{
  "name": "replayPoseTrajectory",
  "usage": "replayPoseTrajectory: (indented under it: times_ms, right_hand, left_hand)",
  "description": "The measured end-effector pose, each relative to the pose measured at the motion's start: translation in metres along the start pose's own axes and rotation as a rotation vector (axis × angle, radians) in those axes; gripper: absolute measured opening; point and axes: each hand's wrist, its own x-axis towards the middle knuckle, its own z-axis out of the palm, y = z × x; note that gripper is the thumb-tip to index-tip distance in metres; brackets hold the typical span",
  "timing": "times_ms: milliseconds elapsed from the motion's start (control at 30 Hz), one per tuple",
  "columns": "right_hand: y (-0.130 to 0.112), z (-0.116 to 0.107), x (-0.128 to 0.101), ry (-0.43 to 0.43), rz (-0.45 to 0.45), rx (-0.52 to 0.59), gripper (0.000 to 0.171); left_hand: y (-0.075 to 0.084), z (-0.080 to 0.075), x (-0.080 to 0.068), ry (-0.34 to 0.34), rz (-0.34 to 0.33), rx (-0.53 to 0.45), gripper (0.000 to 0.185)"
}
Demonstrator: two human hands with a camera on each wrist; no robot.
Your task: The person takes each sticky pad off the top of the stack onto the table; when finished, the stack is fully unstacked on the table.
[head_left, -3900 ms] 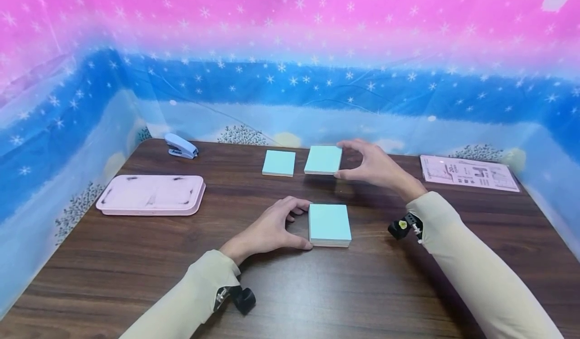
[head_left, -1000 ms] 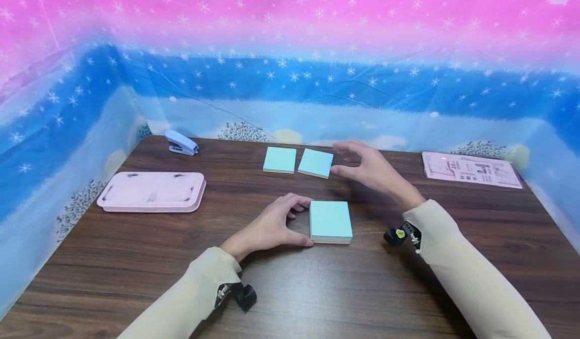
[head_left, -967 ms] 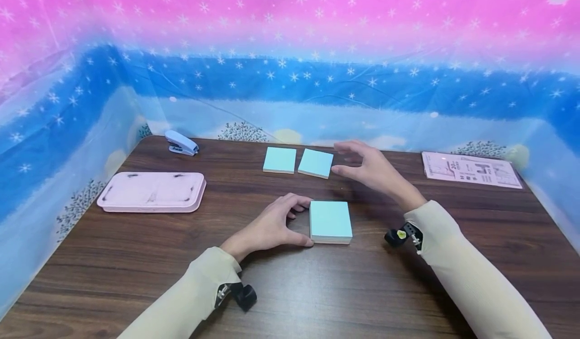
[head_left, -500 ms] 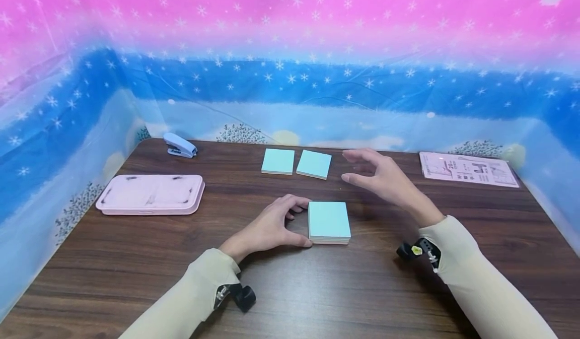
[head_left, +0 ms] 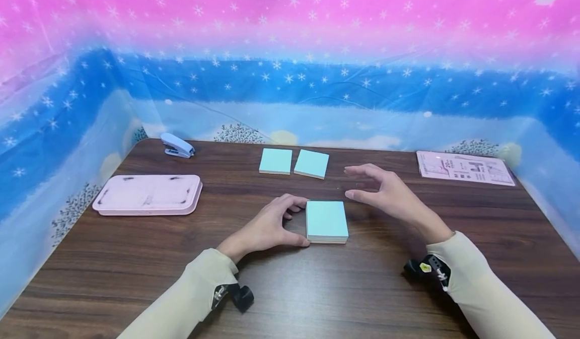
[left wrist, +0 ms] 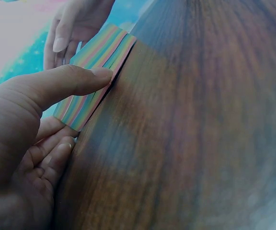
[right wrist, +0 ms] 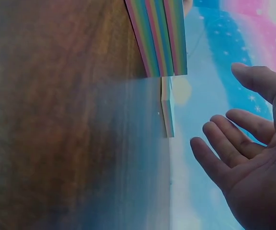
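Observation:
A square stack of sticky note pads, pale green on top, lies at the table's middle. My left hand holds its left side, thumb at the near corner and fingers at the far one. In the left wrist view the thumb presses the rainbow-striped edge of the stack. The right wrist view shows three layers in the stack. Behind it, a left sticky note pad and a slightly turned right sticky note pad lie side by side. My right hand hovers right of these, fingers spread, holding nothing.
A pink flat case lies at the left, with a light blue stapler behind it. At the back right is a pink printed packet. A patterned cloth hangs along the table's back and sides.
The far right pad, at my right hand's fingertips earlier, has shifted left, turned and been let go. My right hand has since drawn back toward me and rightward. My left hand stays put.

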Motion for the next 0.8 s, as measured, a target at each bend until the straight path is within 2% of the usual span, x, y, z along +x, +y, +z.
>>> replayPoseTrajectory:
  times_ms: [200, 333, 633, 800]
  right_hand:
    - [0.004, 0.004, -0.006, -0.035, -0.011, -0.024, 0.059]
    - [0.004, 0.007, -0.008, -0.068, -0.016, -0.001, 0.060]
    - [0.002, 0.010, -0.014, -0.212, -0.036, 0.041, 0.069]
    - [0.002, 0.008, -0.015, -0.266, -0.063, 0.018, 0.074]
  left_hand:
    - [0.001, 0.000, 0.000, 0.001, 0.002, -0.002, 0.079]
    - [0.001, -0.001, 0.000, -0.003, 0.001, -0.004, 0.079]
    - [0.000, -0.002, -0.002, -0.004, 0.008, 0.001, 0.080]
    - [0.001, -0.001, 0.000, -0.003, 0.013, -0.002, 0.080]
